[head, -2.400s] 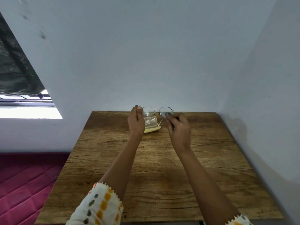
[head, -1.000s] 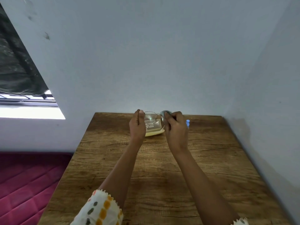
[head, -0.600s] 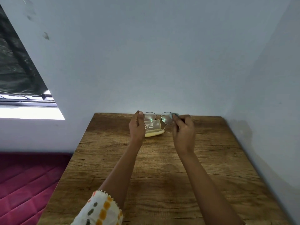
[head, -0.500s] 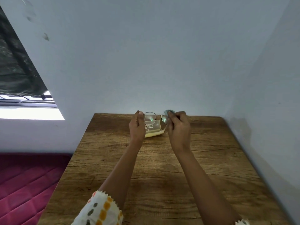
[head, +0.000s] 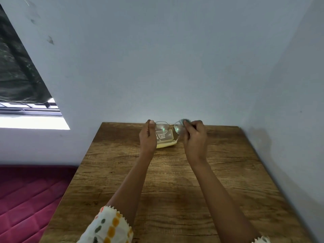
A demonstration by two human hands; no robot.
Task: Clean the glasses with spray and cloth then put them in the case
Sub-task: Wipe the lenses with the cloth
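Thin-rimmed glasses point(head: 169, 127) are held up above the far part of the wooden table point(head: 175, 181). My left hand point(head: 147, 137) pinches their left end. My right hand point(head: 194, 137) presses a small grey-green cloth point(head: 185, 121) against the right lens. Behind the glasses lies an open pale yellow case point(head: 164, 140), flat on the table; my left hand covers its left end. The spray bottle is hidden.
Walls close off the table at the back and on the right. A dark pink quilted mattress point(head: 26, 199) lies lower at the left, under a window point(head: 26, 111).
My right hand has kept rubbing the cloth back and forth on the right lens, now slightly outward. The left hand holds steady. The blue-capped bottle seen a second ago is hidden.
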